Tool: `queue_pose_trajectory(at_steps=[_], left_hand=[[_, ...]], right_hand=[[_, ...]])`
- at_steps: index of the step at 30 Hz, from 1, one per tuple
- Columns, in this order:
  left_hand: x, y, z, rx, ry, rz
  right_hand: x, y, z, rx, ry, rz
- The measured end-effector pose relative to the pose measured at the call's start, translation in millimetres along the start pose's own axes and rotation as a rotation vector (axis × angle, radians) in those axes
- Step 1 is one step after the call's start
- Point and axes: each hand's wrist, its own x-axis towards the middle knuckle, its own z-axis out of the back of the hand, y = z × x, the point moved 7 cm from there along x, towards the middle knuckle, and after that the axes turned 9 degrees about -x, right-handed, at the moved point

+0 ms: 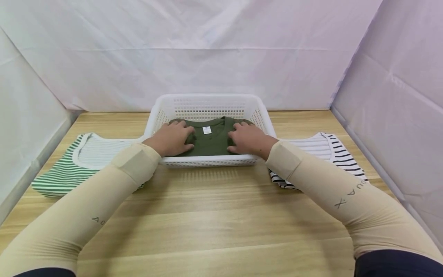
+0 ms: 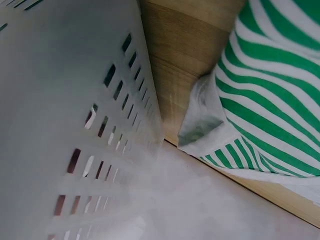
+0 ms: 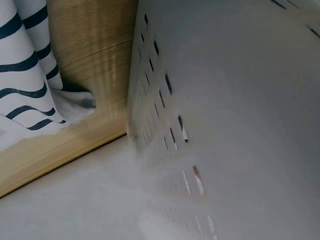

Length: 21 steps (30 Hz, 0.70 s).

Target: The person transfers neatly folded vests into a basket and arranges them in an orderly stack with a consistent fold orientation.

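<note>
A dark green shirt (image 1: 211, 140) lies in a white plastic basket (image 1: 207, 159), its neckline toward the back and a white label (image 1: 207, 130) at the collar. My left hand (image 1: 173, 138) reaches over the basket's left side and grips the shirt's left part, cloth showing between thumb and fingers. On the opposite side my right hand (image 1: 249, 137) grips the shirt's right part in the same way. Both wrist views look at the basket's slotted outer walls, so the hands are hidden there.
Left of the basket lies a green-and-white striped garment (image 1: 65, 173), partly under my left forearm. A white garment with dark stripes (image 1: 346, 157) lies to the right, partly behind my right forearm. White sheeting (image 1: 207, 50) stands behind and beside the wooden table (image 1: 214, 223).
</note>
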Motion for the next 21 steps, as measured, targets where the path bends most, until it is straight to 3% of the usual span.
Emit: queue_pose_trajectory(at_steps=[8,17,21], left_hand=[[-1.3,-1.9,-14.1,-0.01,0.139,0.037],[1.2,-12.7,-20.1,-0.029,0.246,0.041],[2.9,-15.1,-20.1,-0.036,0.258,0.037]], right_hand=[[-5.1,-2.5,-19.3,0.139,0.164,0.06],[-14.3,-8.2,-26.8,0.181,0.208,0.066],[-14.1,-9.3,-27.0,0.18,0.188,0.07]])
